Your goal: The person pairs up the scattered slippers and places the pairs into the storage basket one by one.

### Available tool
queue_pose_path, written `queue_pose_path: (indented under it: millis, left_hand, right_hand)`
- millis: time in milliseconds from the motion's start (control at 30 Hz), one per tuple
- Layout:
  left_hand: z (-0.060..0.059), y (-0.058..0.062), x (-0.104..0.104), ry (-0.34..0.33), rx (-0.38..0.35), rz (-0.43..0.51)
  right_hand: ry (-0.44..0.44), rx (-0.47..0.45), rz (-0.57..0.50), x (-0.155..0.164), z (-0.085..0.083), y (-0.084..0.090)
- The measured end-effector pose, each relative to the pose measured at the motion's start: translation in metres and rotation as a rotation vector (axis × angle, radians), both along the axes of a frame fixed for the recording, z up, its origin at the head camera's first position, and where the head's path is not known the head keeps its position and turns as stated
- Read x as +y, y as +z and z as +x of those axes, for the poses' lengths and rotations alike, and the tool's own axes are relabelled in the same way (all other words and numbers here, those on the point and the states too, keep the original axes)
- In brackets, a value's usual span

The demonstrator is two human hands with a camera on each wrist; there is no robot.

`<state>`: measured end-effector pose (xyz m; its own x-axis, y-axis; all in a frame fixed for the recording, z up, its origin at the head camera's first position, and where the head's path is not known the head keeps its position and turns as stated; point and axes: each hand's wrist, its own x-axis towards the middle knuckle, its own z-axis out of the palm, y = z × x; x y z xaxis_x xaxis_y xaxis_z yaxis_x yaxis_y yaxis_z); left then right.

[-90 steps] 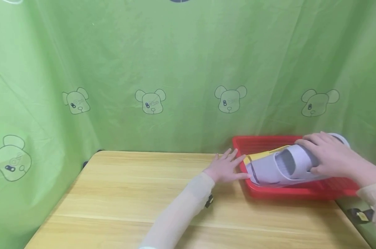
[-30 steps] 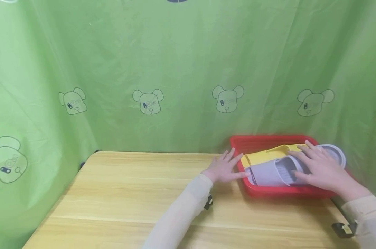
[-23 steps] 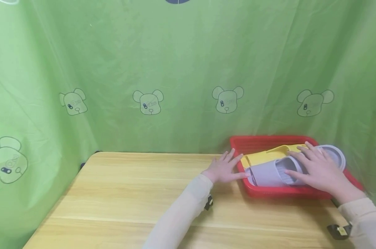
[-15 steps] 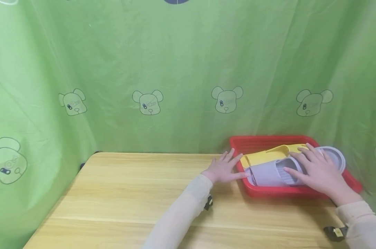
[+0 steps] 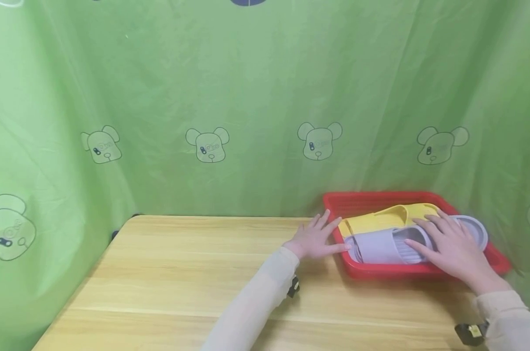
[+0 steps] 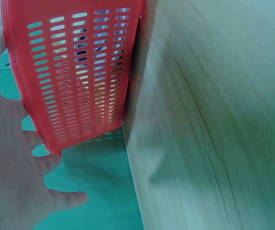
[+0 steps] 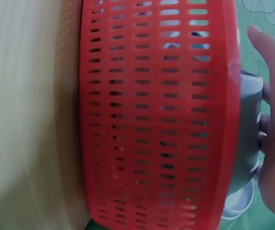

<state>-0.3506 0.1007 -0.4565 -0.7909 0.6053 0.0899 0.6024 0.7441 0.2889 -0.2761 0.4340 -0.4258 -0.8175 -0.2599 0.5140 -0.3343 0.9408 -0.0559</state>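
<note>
A red plastic basket (image 5: 405, 270) with slotted walls sits at the table's back right. Inside it lie a yellow slipper (image 5: 370, 223) at the back and a lavender slipper (image 5: 376, 246) in front, whose heel reaches over the right rim. My right hand (image 5: 453, 246) rests on the lavender slipper behind its strap, fingers spread, the thumb over the foot opening. In the right wrist view the slipper (image 7: 247, 129) rises above the basket rim under the fingers. My left hand (image 5: 314, 239) touches the basket's left rim with spread fingers; the left wrist view shows that hand (image 6: 7, 163) beside the slotted wall.
The wooden table (image 5: 181, 282) stretches to the left and front of the basket. A green curtain (image 5: 247, 87) with bear-head prints hangs close behind the table and along both sides. Dark wrist camera mounts (image 5: 470, 334) show below the sleeves.
The lavender slipper has come down lower into the basket, uncovering more of the yellow slipper. My right hand has moved down with it and its fingers have loosened. My left hand stays at the rim.
</note>
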Motion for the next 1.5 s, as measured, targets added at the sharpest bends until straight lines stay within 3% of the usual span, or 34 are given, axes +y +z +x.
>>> queue_pose_path:
  millis: [667, 1500]
  left_hand:
    - [0.004, -0.001, 0.002, 0.002, 0.01, -0.011]
    - [0.003, -0.001, 0.002, 0.016, -0.009, 0.002]
  right_hand:
    - [-0.012, -0.06, -0.053, 0.02, 0.009, -0.031]
    - [-0.045, -0.158, -0.029, 0.018, 0.002, -0.026]
